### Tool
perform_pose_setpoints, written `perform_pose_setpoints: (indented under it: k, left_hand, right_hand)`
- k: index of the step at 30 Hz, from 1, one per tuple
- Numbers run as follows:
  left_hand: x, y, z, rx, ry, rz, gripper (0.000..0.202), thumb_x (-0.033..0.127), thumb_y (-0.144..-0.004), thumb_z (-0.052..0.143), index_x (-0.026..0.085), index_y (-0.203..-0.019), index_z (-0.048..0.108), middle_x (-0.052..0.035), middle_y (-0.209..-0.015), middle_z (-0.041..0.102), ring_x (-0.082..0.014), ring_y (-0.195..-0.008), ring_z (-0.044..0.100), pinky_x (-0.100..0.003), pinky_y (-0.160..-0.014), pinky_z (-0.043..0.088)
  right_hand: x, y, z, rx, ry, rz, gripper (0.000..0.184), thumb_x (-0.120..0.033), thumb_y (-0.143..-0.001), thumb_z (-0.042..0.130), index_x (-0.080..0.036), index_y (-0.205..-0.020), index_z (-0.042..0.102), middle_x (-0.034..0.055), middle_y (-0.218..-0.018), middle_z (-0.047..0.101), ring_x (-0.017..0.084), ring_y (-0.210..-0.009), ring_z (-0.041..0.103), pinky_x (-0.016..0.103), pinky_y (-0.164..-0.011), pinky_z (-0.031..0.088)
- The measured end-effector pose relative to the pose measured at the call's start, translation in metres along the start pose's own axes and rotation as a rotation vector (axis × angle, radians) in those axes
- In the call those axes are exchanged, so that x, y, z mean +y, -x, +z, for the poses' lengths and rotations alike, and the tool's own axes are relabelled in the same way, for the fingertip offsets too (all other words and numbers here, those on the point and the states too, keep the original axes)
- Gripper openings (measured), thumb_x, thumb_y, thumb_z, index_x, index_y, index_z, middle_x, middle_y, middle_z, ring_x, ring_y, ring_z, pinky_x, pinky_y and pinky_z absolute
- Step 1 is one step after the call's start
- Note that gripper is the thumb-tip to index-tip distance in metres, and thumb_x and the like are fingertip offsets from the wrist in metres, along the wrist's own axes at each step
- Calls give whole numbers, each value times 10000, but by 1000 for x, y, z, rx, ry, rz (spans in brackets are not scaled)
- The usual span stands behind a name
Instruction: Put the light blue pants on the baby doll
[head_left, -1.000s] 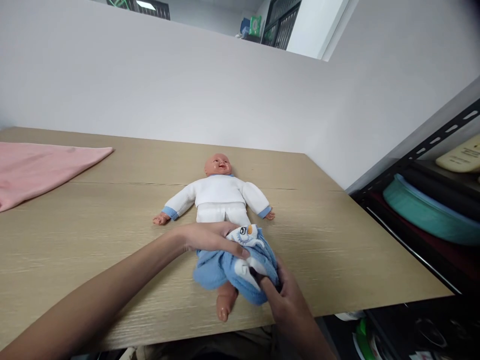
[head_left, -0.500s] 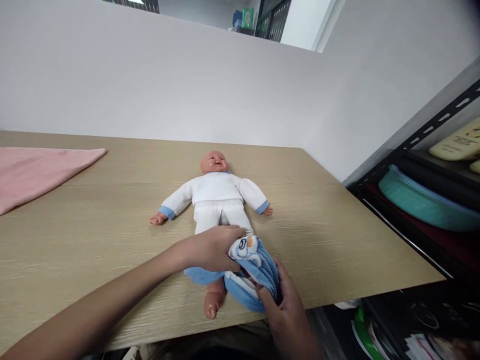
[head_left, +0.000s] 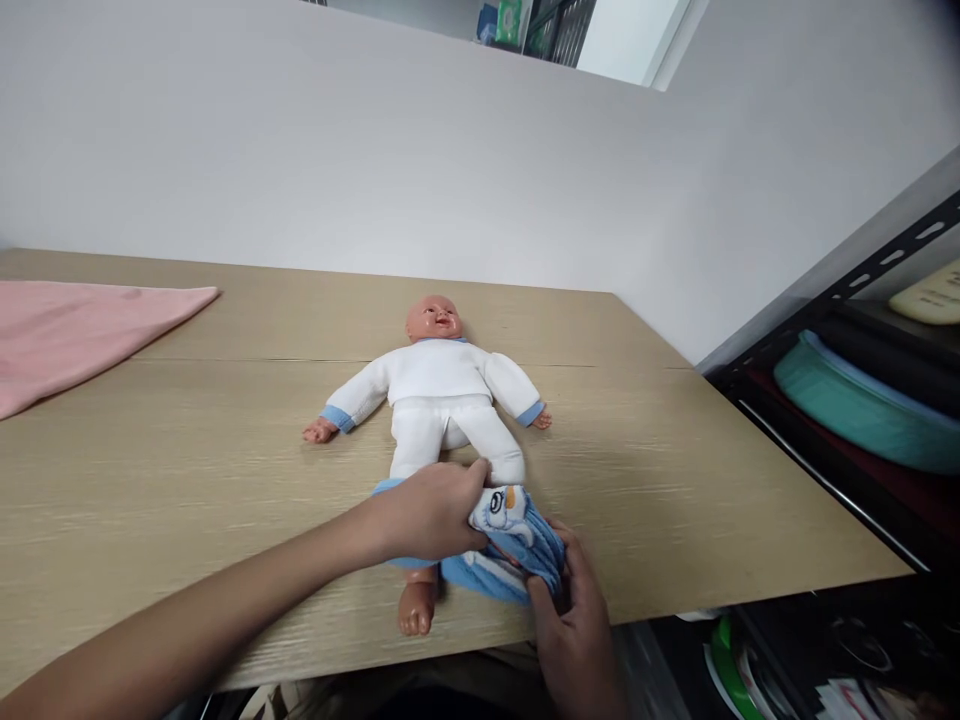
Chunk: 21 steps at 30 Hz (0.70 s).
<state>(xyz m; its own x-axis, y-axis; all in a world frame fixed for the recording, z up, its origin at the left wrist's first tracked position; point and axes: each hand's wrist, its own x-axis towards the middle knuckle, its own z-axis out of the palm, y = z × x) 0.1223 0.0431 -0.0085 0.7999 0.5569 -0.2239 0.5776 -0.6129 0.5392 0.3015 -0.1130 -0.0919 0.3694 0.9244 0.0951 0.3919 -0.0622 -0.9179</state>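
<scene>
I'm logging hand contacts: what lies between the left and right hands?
The head view shows the bunched blue garment, with its embroidered patch, between the left hand and the right hand.

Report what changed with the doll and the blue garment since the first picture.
The blue garment moved down the legs of the doll toward its feet, uncovering more white leg. The left hand moved down too. It and the right hand stay on the fabric. Unchanged: doll on its back, pink cloth lying aside.

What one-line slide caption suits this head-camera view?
Left hand and right hand hold blue pants at the legs of a doll lying face-up on a table.
</scene>
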Motion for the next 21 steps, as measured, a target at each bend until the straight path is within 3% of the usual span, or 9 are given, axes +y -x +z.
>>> perform_pose_setpoints:
  k: [5, 10, 15, 21]
  left_hand:
    - [-3, -1, -13, -34, 338, -14, 434, 337, -806, 754, 205, -1169, 555, -76, -1116, 745, -307, -1015, 716, -360, -803, 502]
    - [-6, -1, -24, -94, 489, -24, 407, 289, -790, 733, 202, -1163, 598, -39, -1130, 723, -264, -1017, 696, -337, -836, 506]
    - [-8, 0, -26, -58, 483, 58, 355, 228, -765, 744, 202, -1099, 627, 1, -1017, 682, -225, -950, 664, -299, -793, 499]
    - [-20, -2, -33, -89, 407, 261, 259, 158, -783, 776, 192, -1017, 671, 41, -891, 660, -154, -809, 602, -236, -696, 437]
  right_hand:
    - [-1, -3, 7, -35, -200, 118, 469, -205, -887, 652, -249, -1352, 608, 78, -1263, 742, 274, -1179, 716, 371, -1032, 598]
    - [-6, -4, 19, 4, -270, 12, 556, -188, -817, 752, -247, -1353, 615, 73, -1239, 720, 239, -1118, 725, 332, -980, 612]
    - [4, -6, 16, -48, -319, -60, 555, -314, -915, 793, -278, -1419, 563, 115, -1429, 671, 263, -1269, 702, 369, -1057, 617]
    - [14, -41, -12, -196, -219, -218, 311, -331, -1006, 708, -286, -1301, 620, 73, -1199, 760, 243, -1110, 744, 351, -963, 609]
